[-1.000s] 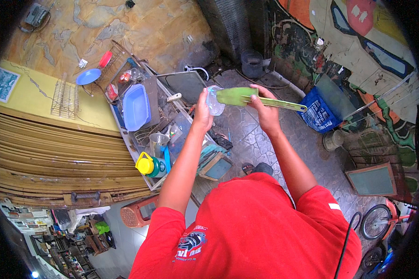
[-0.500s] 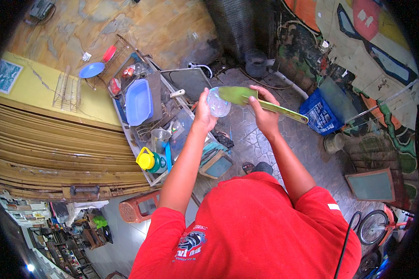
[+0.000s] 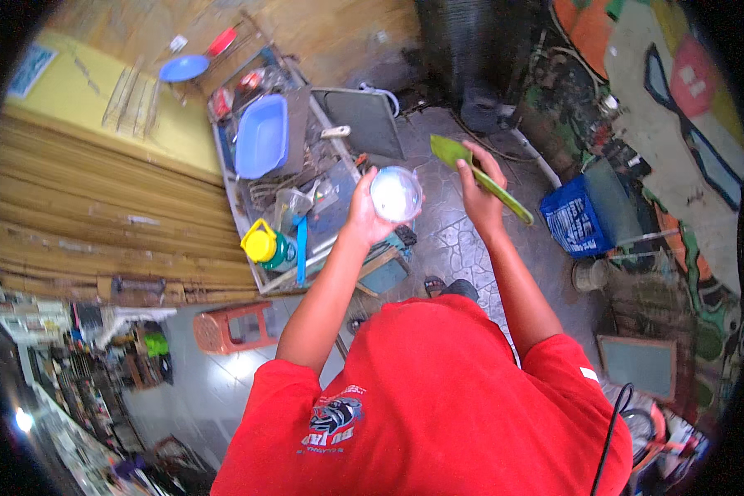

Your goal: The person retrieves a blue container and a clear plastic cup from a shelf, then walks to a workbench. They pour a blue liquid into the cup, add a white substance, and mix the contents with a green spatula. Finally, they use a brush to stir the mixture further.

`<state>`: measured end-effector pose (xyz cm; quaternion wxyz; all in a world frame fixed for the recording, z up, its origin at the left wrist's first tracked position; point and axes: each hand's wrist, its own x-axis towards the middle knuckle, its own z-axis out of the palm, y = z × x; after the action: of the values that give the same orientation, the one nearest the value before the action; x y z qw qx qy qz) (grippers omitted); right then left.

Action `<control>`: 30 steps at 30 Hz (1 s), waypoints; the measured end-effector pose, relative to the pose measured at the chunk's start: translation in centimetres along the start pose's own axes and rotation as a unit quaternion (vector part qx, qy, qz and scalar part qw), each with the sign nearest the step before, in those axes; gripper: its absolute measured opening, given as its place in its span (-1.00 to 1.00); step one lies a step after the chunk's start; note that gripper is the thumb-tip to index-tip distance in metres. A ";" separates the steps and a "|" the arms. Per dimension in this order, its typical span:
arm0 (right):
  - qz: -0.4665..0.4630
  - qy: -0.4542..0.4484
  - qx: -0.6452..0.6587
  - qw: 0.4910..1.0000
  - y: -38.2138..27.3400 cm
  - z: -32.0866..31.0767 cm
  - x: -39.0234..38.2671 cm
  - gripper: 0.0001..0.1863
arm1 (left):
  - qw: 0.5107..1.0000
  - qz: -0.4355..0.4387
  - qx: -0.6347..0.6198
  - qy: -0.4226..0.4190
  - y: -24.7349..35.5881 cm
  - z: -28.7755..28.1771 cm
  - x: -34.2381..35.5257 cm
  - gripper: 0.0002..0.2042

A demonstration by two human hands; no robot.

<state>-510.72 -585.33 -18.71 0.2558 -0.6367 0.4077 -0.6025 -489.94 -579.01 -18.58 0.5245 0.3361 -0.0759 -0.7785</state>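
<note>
Head camera looked down as the left hand [image 3: 362, 217] clasped a clear round container [image 3: 396, 193] in its grip, now tipped mouth-up toward the lens; the right hand [image 3: 478, 192] clenched a green spatula [image 3: 477, 175], drawn clear of the container since a second ago, above the cluttered bench [image 3: 248, 240] holding a blue tub [image 3: 262, 135].

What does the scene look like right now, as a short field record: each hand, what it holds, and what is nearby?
left hand: holds a clear round container, its white inside facing the camera
right hand: grips a green spatula, blade pointing up-left
container and spatula: apart
below the hands: stone-patterned floor
left of the hands: rack with blue basin and yellow-capped jug
right: blue crate
</note>
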 end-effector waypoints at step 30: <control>-0.020 -0.602 0.118 0.789 -6.9 25.1 -8.5 -0.77 | 0.879 0.357 -0.308 0.071 -9.1 -12.0 -24.1 -0.34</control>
<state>-484.25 -578.79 -21.41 0.5102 -0.8436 0.0837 -0.1451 -484.31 -551.31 -21.32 0.8479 0.1623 0.0909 -0.4964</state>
